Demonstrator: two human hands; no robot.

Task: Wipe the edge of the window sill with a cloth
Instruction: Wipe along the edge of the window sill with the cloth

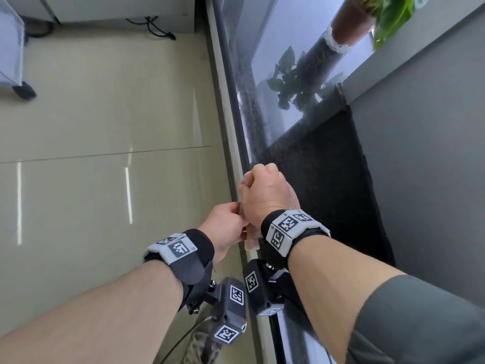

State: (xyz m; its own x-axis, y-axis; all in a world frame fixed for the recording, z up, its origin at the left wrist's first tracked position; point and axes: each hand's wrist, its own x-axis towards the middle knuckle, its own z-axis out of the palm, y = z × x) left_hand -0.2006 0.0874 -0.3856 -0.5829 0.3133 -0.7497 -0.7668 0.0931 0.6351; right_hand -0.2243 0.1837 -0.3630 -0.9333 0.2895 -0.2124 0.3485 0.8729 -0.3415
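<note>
Right hand [265, 193] fisted on crumpled pale pinkish cloth [250, 241] at front edge of dark speckled stone window sill [315, 166]; left hand [225, 229] pinches cloth's lower part, forearms converging

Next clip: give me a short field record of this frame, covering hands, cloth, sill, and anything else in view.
left hand: pinching the cloth's near end
right hand: fisted over the cloth at the sill edge
cloth: pale pink, mostly hidden by both hands
sill: dark speckled stone, glossy, reflects the plant
sill edge: runs away from the viewer, beside the floor
plant: brown pot on the far sill, green leaves
floor: beige tiles
wrists: black bands with printed markers
</note>
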